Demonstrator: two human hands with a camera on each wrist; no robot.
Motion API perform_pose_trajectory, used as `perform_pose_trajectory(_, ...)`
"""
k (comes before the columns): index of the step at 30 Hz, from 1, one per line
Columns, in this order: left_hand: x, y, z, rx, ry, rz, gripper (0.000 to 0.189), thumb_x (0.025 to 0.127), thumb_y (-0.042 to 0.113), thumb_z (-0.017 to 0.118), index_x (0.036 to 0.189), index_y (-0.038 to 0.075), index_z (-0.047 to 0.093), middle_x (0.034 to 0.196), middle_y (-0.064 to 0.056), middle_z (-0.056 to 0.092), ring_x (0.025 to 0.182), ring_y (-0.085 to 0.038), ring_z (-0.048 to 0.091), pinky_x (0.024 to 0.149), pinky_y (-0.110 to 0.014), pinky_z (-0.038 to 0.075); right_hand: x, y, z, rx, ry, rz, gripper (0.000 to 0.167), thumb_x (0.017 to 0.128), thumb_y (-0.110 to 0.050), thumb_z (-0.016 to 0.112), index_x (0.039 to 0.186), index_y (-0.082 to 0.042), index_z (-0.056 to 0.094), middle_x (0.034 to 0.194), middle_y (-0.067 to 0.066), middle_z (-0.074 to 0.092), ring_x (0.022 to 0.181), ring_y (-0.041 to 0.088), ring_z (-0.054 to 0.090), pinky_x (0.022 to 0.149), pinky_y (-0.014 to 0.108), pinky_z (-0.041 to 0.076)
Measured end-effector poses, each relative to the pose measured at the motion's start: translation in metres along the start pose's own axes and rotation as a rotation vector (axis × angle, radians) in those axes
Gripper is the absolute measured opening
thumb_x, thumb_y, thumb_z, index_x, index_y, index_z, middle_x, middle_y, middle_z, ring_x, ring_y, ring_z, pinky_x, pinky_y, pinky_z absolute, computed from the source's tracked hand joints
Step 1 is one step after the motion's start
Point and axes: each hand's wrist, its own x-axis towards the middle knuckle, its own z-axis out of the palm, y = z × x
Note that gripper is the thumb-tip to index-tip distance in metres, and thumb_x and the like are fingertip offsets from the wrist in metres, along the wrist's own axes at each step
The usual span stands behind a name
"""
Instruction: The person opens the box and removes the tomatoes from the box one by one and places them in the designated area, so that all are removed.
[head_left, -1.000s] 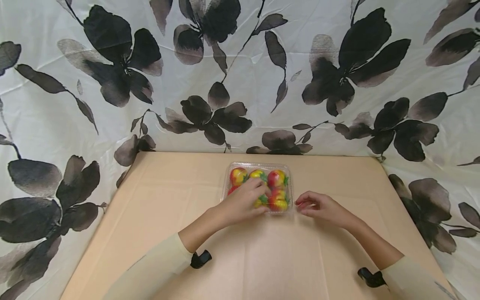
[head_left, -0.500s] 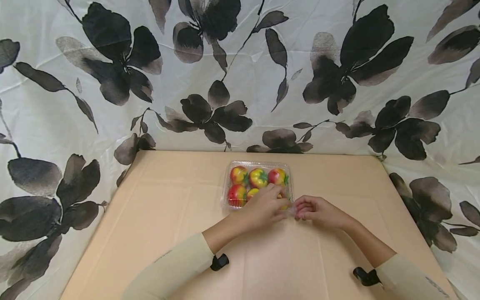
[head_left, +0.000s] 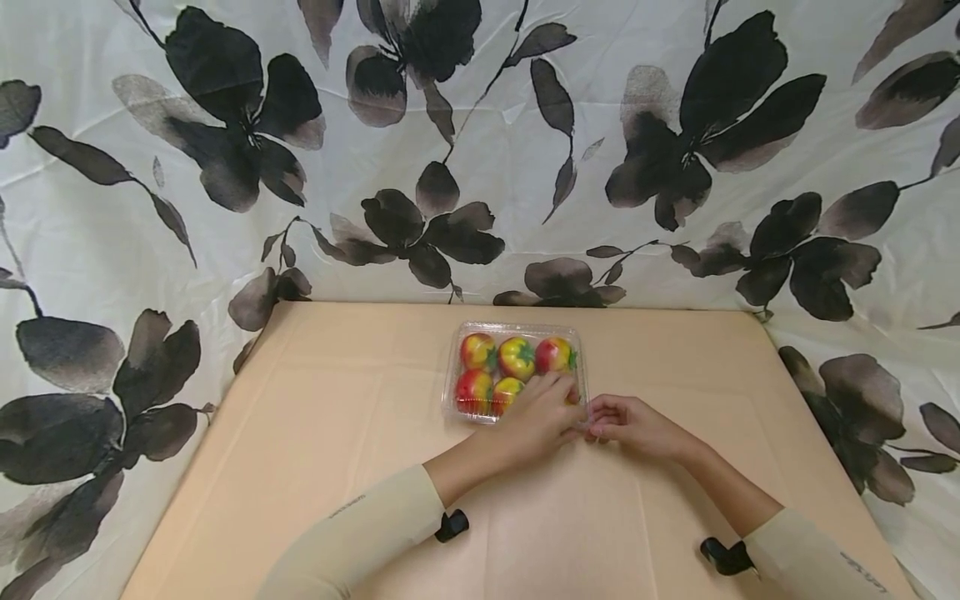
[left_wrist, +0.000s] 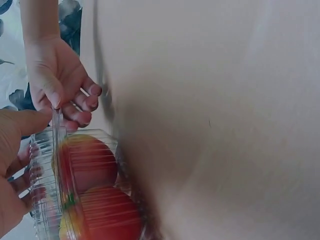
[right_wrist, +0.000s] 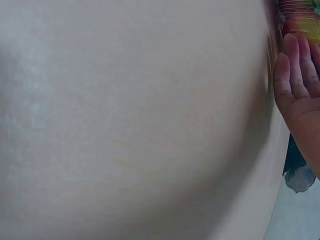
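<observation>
A clear plastic clamshell container lies on the table, lid down over several red-and-yellow fruits with green leaves. My left hand reaches across its front right part and hides some of the fruit. In the left wrist view, the left thumb is at the rim near the corner, while the fingers bend over the ribbed plastic. My right hand comes from the right and pinches the same corner, its thumb on the rim. Only the right fingers beside the container show in the right wrist view.
The tan table surrounds the container, its far edge just behind it. A white cloth with dark flowers hangs beyond and at both sides. Each sleeve carries a black wrist camera.
My left hand has slid right across the container to its front right corner, uncovering the fruits on the left. The right hand has closed in slightly, down and left, to that corner.
</observation>
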Motion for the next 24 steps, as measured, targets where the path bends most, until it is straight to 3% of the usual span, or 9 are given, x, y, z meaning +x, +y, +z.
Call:
perform_pose_trajectory(11, -0.006, 0.004, 0.006, 0.168, -0.023, 0.074, 0.017, 0.101, 0.03, 0.067, 0.114, 0.028, 0.078, 0.109, 0.001, 0.056, 0.107, -0.017, 0.049, 0.083, -0.03, 0.041, -0.002, 0.006, 0.013, 0.031, 0.004, -0.028, 0.022, 0.104, -0.006, 0.058, 0.113, 0.014, 0.059, 0.105, 0.033, 0.068, 0.094, 0.012, 0.069, 0.08, 0.023, 0.06)
perform_pose_trajectory(19, -0.006, 0.006, 0.007, 0.261, 0.009, 0.113, 0.019, 0.101, 0.024, 0.066, 0.116, 0.027, 0.078, 0.12, -0.002, 0.06, 0.114, -0.02, 0.053, 0.086, -0.033, 0.048, -0.003, 0.005, 0.014, 0.071, 0.027, -0.025, 0.018, 0.104, -0.002, 0.055, 0.108, 0.015, 0.054, 0.102, 0.028, 0.069, 0.093, 0.013, 0.07, 0.078, 0.023, 0.06)
perform_pose_trajectory(24, -0.006, 0.005, 0.008, 0.264, 0.034, 0.122, 0.022, 0.102, 0.025, 0.064, 0.121, 0.027, 0.076, 0.121, -0.003, 0.061, 0.115, -0.021, 0.054, 0.089, -0.035, 0.049, -0.004, 0.004, 0.014, 0.077, 0.017, -0.038, 0.02, 0.105, -0.004, 0.054, 0.11, 0.016, 0.054, 0.103, 0.032, 0.068, 0.093, 0.013, 0.07, 0.078, 0.023, 0.06)
